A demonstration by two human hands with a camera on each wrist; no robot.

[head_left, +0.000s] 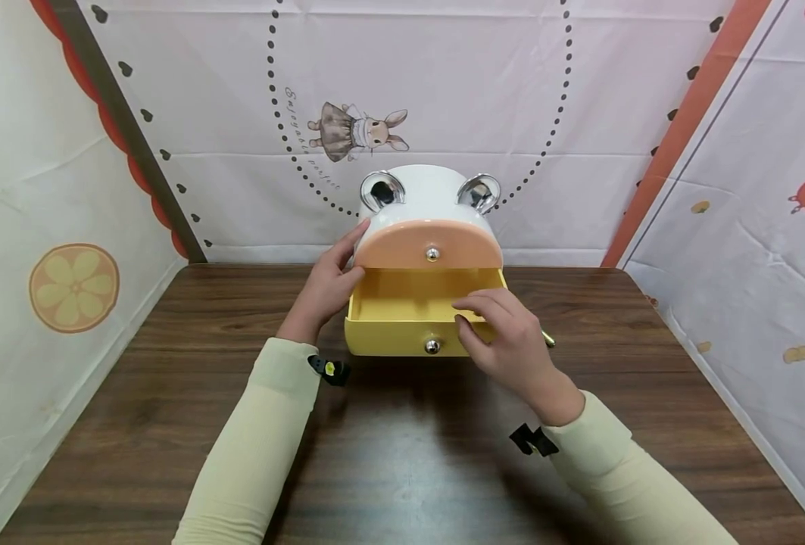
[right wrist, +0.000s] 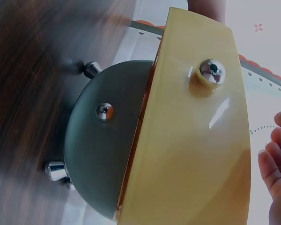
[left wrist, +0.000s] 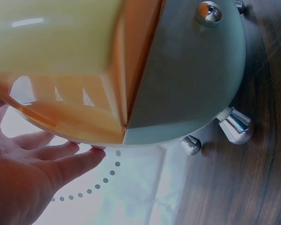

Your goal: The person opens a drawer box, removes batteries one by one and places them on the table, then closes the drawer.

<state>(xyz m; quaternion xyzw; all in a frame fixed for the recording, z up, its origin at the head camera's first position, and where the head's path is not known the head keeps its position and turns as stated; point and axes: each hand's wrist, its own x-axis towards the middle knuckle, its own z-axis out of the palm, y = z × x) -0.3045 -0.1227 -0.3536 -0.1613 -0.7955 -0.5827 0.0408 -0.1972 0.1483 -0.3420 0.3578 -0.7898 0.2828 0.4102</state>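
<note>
A small rounded cabinet [head_left: 419,189] stands at the back of the table, its yellow drawer [head_left: 385,337] pulled out and its inside bare where it shows. Above that is a closed orange drawer [head_left: 398,246]; the grey-green lower drawer [left wrist: 187,79] appears in both wrist views. My left hand [head_left: 325,286] rests along the cabinet's left side, fingers extended against it. Over the right front of the yellow drawer hovers my right hand [head_left: 513,341], thumb and fingers bent loosely with a gap between them and nothing visible in it.
Round silver ears [head_left: 382,191] stick up from the cabinet top, and chrome legs [left wrist: 235,125] hold it up. The brown wooden table [head_left: 402,454] extends in front. A printed cloth [head_left: 477,83] hangs close behind the cabinet and along both sides.
</note>
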